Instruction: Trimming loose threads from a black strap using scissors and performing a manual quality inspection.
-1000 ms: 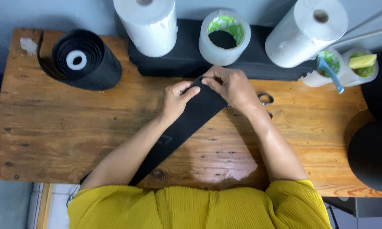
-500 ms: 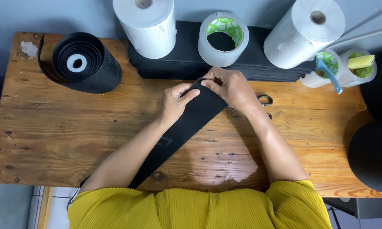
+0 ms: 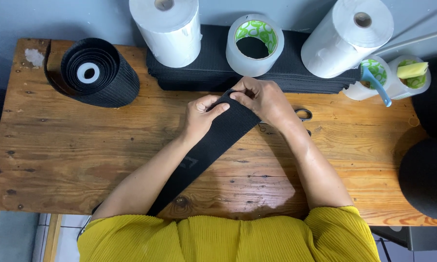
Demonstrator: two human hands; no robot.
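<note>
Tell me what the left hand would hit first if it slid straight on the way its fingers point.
The left hand points up and right along the black strip, so it would almost at once meet the right hand pinching the strip's end. Beyond that lies the stack of black sheets.

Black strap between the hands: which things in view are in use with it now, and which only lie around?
In use: black strap, left hand, right hand.

Lying about: black roll, two white paper rolls, clear tape roll, scissors, stack of black material.
</note>
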